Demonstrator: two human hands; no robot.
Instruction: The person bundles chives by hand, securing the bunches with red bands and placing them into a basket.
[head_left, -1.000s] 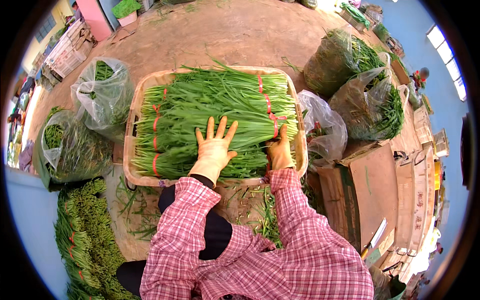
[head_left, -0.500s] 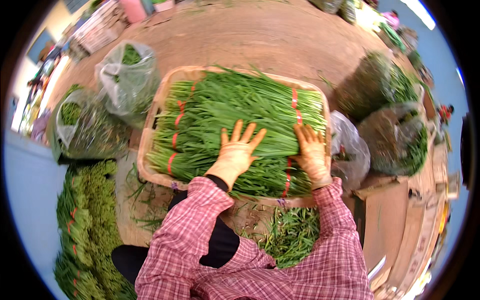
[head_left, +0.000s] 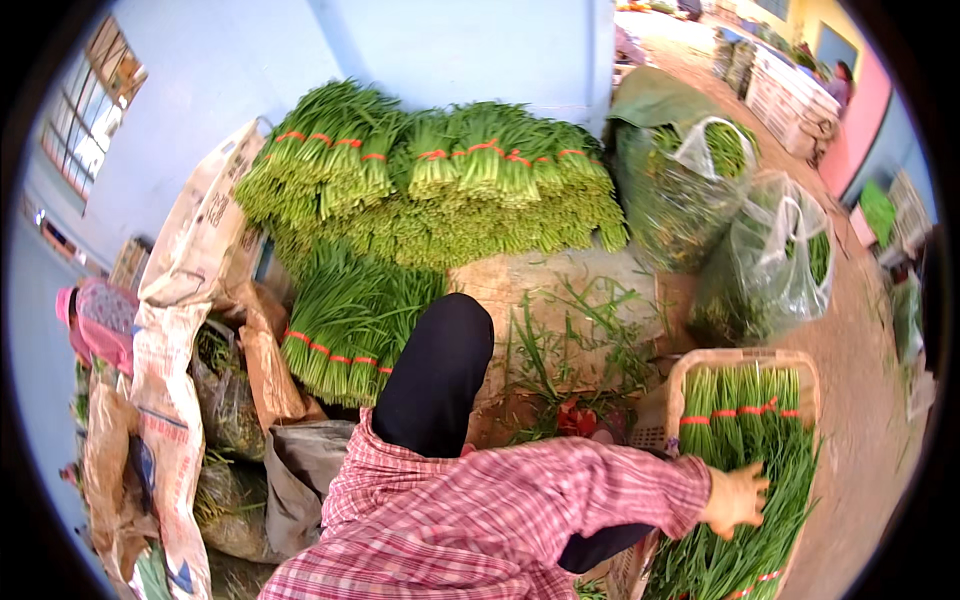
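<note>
My left hand [head_left: 736, 500] lies palm down on long green chives [head_left: 785, 455] in a tan plastic basket [head_left: 745, 357] at the lower right. It wears a pale glove, its fingers spread and holding nothing. The chives are bundled with red bands [head_left: 745, 411], their pale stem ends toward the basket's far end. My right hand is out of view. Against the wall, more chive bundles [head_left: 480, 165] with red bands are stacked in a broad pile. A smaller group of banded chives [head_left: 345, 330] lies in front, left of my dark-trousered knee.
Clear plastic bags [head_left: 765, 270] of greens stand beyond the basket. Loose leaves [head_left: 585, 340] are scattered on the floor between my knee and the basket. Large tan sacks [head_left: 170, 390] line the left side, near a person in pink [head_left: 100, 320].
My view has swung left, bringing in the wall and stacked bundles. The basket now sits at the lower right. My left hand remains on the chives; my right hand has left the view.
</note>
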